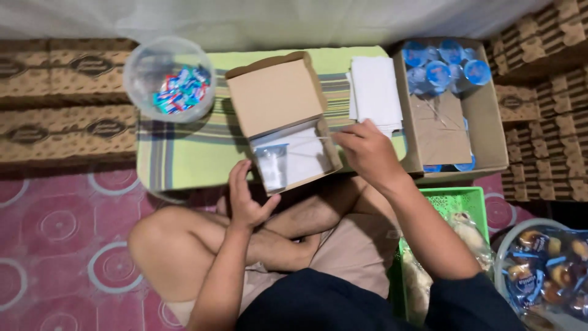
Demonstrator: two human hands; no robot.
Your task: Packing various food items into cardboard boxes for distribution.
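Crossed bare legs fill the bottom of my view, and just above them my left hand [245,199] cups the near left corner of the small cardboard box [288,132], fingers loosely curled against its wall rather than clamped. That box sits open on the striped cloth [177,153] of the low counter, lid standing up at the back, with a sealed water cup [271,167] lying inside on the left and white paper beside it. My right hand [367,153] hovers at the box's right rim, fingers pinched on something thin and pale; I cannot tell whether it is a straw or the edge of a napkin from the white stack [375,92] behind.

To do this well, I judge the left hand should steady the box so it does not slide on the cloth, while the right lowers its piece flat beside the cup rather than on top of it. Tipping the box toward my knees could roll the cup out. A carton of water cups [444,67] stands to the right, and a clear bowl of wrapped sweets [171,79] to the left.
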